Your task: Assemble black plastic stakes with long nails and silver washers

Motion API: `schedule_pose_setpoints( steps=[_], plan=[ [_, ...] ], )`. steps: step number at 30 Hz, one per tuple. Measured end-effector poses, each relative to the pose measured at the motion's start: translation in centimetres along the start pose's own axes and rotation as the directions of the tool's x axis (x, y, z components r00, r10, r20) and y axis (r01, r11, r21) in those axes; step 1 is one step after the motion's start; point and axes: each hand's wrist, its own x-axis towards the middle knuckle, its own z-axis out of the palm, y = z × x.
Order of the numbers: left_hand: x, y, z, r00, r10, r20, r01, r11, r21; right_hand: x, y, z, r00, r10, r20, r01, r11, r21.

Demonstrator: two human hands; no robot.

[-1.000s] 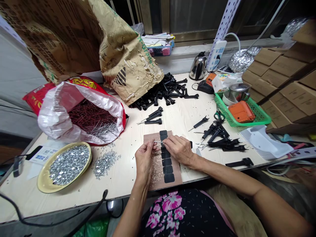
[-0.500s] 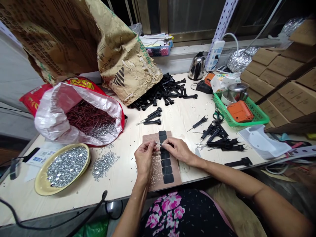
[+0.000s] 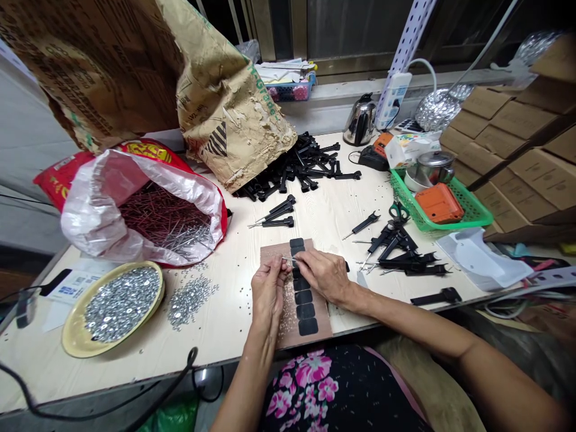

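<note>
Over the brown board, my right hand is closed round a black plastic piece, mostly hidden under the palm; a dark end shows past the knuckles. A thin metal rod juts leftward from those fingers. My left hand is pinched at the rod's tip; what its fingertips hold is too small to make out. Down the board runs a column of black rounded squares, with tiny pale bits scattered beside it. Left of the board lies a pile of small silver washers.
A yellow bowl of washers and a red bag of thin rods stand left. Black parts spill from a paper sack. Black pieces with rods lie right, by a green basket and stacked cartons.
My left hand has shifted slightly right and rolled inward. My right hand has turned a little, so a black end now shows past its knuckles.
</note>
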Motion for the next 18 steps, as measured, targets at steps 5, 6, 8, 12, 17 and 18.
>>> schedule_pose_setpoints(
  steps=[5, 6, 8, 12, 17, 18],
  plan=[
    [0.20, -0.12, -0.10, 0.997, -0.061, 0.037, 0.061, 0.998, 0.009, 0.10, 0.08, 0.15, 1.000, 0.005, -0.007, -0.005, 1.000, 0.030],
    [0.20, -0.11, -0.11, 0.997, -0.072, 0.037, 0.071, 0.997, 0.009, 0.11, 0.11, 0.24, 1.000, 0.006, -0.015, -0.006, 1.000, 0.030],
    [0.18, -0.05, -0.09, 0.995, -0.093, 0.025, 0.092, 0.996, 0.021, 0.11, 0.14, 0.40, 0.999, -0.011, -0.033, 0.011, 1.000, 0.013],
    [0.02, 0.07, 0.01, 0.996, -0.083, -0.016, 0.084, 0.996, 0.041, 0.08, -0.02, 0.39, 0.997, -0.042, -0.071, 0.037, 0.997, -0.068],
    [-0.28, 0.13, 0.09, 1.000, -0.011, 0.016, 0.010, 0.996, 0.093, 0.05, -0.22, 0.12, 0.999, 0.001, -0.032, -0.002, 1.000, -0.023],
    [-0.34, 0.15, 0.11, 1.000, -0.007, 0.020, 0.005, 0.994, 0.105, 0.04, -0.18, 0.12, 1.000, -0.001, -0.023, 0.001, 1.000, -0.011]
  ],
)
